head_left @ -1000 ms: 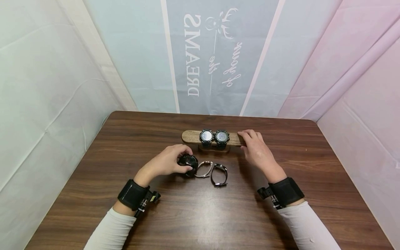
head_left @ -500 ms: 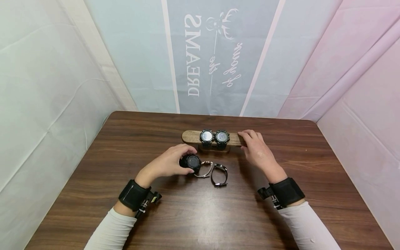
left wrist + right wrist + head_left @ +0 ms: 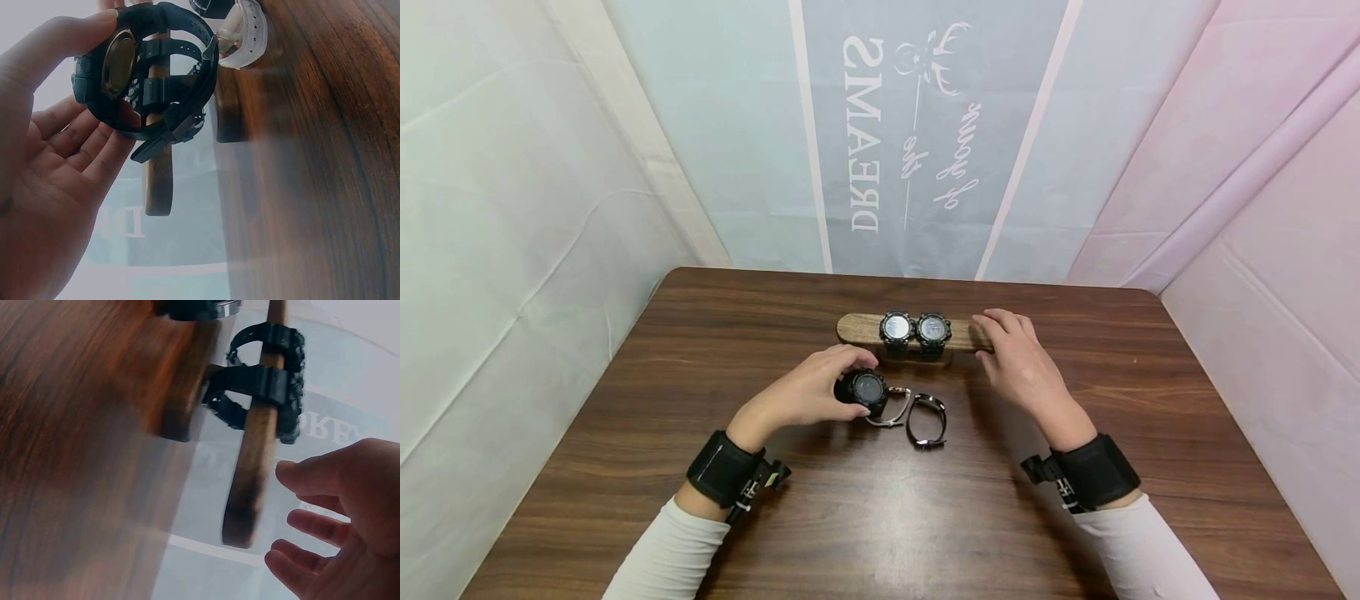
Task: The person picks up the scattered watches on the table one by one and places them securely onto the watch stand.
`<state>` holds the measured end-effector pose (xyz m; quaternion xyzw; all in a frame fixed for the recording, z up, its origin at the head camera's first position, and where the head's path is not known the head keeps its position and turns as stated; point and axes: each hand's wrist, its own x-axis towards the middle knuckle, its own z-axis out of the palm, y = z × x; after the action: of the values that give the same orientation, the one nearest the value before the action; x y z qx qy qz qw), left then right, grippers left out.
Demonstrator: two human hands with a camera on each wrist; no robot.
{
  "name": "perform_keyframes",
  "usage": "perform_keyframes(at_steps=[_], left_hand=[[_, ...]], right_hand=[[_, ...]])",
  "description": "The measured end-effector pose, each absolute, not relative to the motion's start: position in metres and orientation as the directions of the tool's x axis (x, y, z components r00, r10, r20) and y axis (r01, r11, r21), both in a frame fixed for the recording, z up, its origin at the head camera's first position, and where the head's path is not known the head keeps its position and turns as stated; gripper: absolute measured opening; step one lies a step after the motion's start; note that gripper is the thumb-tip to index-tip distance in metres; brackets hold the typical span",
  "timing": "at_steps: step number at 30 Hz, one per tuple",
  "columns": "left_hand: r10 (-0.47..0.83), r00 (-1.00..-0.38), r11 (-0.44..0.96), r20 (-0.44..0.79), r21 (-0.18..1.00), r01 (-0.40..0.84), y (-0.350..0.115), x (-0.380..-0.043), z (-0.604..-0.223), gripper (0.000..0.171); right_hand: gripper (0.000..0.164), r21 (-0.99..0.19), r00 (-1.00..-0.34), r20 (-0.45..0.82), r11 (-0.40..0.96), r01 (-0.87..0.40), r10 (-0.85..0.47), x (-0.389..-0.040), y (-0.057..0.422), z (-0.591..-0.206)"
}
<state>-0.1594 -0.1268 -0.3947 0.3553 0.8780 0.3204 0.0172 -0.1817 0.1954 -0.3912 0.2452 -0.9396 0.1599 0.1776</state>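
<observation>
A black watch (image 3: 869, 388), its strap buckled in a loop, is pinched between the thumb and fingers of my left hand (image 3: 808, 387). In the left wrist view the back of the watch case (image 3: 119, 62) faces the camera. Behind it stands a wooden display bar (image 3: 859, 328) on a low base, with two dark watches (image 3: 933, 330) strapped round its middle. My right hand (image 3: 1021, 364) is at the bar's right end. In the right wrist view its loosely bent fingers (image 3: 319, 528) show apart from the wood, holding nothing.
A white-strapped watch (image 3: 897, 410) lies just right of the held one, partly covered by it. Beside that, a black-strapped watch (image 3: 927, 421) stands on its side on the brown wooden table (image 3: 895, 517). A printed cloth (image 3: 760, 150) hangs behind the table.
My left hand has shifted slightly right with the black watch, whose face has turned more upward. My right hand has moved a little at the bar's end. The other watches stay put.
</observation>
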Motion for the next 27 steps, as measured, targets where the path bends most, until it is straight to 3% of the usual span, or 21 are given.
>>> perform_keyframes(at_steps=[13, 27], left_hand=[[0.618, -0.749, 0.512, 0.239, 0.6, 0.614, -0.12, -0.159, -0.389, 0.058], [0.634, -0.706, 0.441, 0.315, 0.602, 0.665, -0.116, -0.16, -0.375, 0.058]], right_hand=[[0.039, -0.206, -0.742, 0.464, 0.755, -0.622, -0.485, -0.15, 0.169, -0.372], [0.042, -0.314, -0.764, 0.411, 0.709, -0.631, -0.498, -0.125, 0.138, -0.367]])
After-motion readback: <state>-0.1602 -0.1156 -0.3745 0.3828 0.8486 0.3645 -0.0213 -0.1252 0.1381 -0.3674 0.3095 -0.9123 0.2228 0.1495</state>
